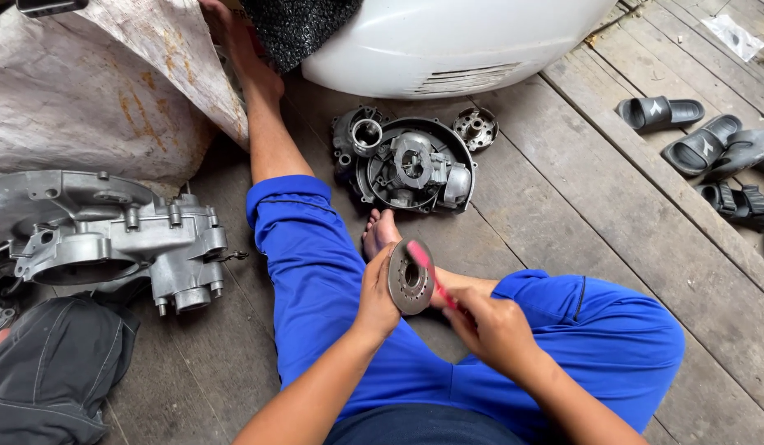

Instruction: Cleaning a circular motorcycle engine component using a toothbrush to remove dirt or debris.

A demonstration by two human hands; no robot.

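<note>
Both my hands up over lap: left hand (380, 298) grips disc (411, 277) by rim, right hand (491, 328) pinches pink brush (431, 273) w/ bristles on disc face. Engine cover (415, 165) just beyond.

I see soft, even daylight with only faint shadows under the engine casing (110, 239) at nine o'clock. Mild glare sits on the white scooter body (456, 37) at twelve. Focus is sharp throughout; edges bow slightly with wide-angle distortion.

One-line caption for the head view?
Seated on floorboards, left hand holds a round metal plate while right hand applies a pink brush.
</note>
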